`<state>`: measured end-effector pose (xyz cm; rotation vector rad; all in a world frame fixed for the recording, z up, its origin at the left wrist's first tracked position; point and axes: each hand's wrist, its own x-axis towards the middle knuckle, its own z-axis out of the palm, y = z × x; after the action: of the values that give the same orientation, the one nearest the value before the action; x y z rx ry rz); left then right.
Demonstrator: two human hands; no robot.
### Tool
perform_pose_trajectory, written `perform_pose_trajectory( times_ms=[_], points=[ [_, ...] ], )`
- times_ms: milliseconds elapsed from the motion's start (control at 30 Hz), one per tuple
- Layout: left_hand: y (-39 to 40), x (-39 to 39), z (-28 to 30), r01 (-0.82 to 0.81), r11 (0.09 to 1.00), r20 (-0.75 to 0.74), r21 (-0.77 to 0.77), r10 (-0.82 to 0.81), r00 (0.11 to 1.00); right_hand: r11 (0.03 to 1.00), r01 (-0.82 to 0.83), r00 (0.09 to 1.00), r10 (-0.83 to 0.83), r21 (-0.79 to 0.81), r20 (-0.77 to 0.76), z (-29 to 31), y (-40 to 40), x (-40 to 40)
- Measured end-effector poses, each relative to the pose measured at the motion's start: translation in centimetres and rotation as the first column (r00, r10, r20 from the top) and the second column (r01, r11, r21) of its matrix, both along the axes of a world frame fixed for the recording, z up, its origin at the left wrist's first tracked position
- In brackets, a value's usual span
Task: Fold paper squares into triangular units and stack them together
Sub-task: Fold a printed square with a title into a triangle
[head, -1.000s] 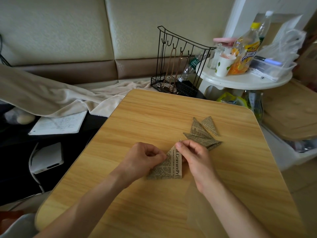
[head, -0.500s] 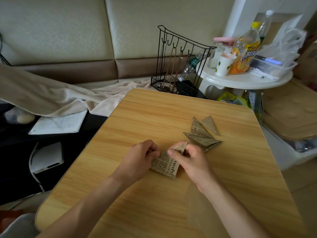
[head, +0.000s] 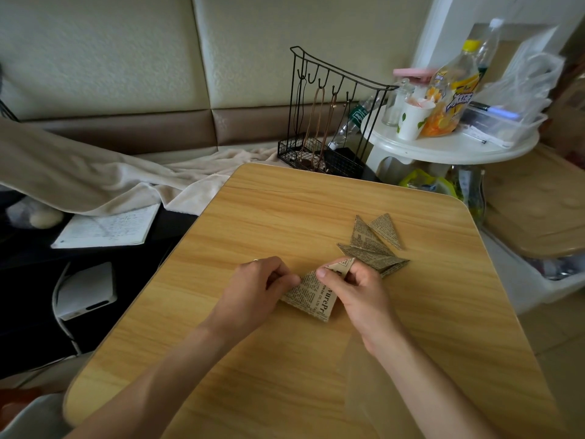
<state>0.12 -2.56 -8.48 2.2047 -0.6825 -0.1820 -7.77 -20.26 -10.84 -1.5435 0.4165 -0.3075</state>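
Folding newsprint paper (head: 311, 296) mid-table, left hand (head: 258, 285) and right hand (head: 354, 288) both pinching it, finished triangles (head: 373, 245) just beyond; next, probably flattening crease, then adding to stack.

The table (head: 285, 359) fills the lower middle of the frame. At its centre lies the folded paper (head: 311, 296), between the left hand (head: 256, 289) on its left and the right hand (head: 357, 293) on its right. Just upper right of it sits the pile of folded triangles (head: 373, 245). The wire rack (head: 329, 122) stands behind the table's far edge; the round side table (head: 452, 148) lies upper right, the notebook (head: 107, 226) at left.
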Motion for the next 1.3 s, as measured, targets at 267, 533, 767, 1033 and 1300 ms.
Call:
perform_pose_trajectory(
  times_ms=[267, 533, 767, 1033, 1300],
  points=[
    [0.4, 0.2, 0.1, -0.130, 0.991, -0.045, -0.006, 0.130, 0.991, 1.000, 0.017, 0.998, -0.017, 0.011, 0.055, 0.1, 0.2, 0.0],
    [0.6, 0.4, 0.0, -0.190, 0.982, -0.072, -0.019, 0.188, 0.979, 0.995, 0.094, 0.991, -0.090, -0.038, 0.094, 0.1, 0.5, -0.1],
    [0.4, 0.3, 0.2, -0.270, 0.912, -0.489, -0.309, 0.091, 0.867, 0.995, -0.075, 0.996, 0.072, 0.060, 0.047, 0.4, 0.4, -0.3],
    [0.0, -0.7, 1.0, -0.037, 0.973, -0.558, -0.228, -0.099, 0.824, 0.983, -0.149, 0.988, 0.142, -0.106, -0.068, 0.4, 0.2, -0.3],
    [0.0, -0.5, 1.1, -0.173, 0.930, -0.661, -0.325, -0.093, 0.745, 0.982, -0.187, 0.982, 0.186, -0.009, -0.013, 0.8, 0.4, -0.2]
  ],
)
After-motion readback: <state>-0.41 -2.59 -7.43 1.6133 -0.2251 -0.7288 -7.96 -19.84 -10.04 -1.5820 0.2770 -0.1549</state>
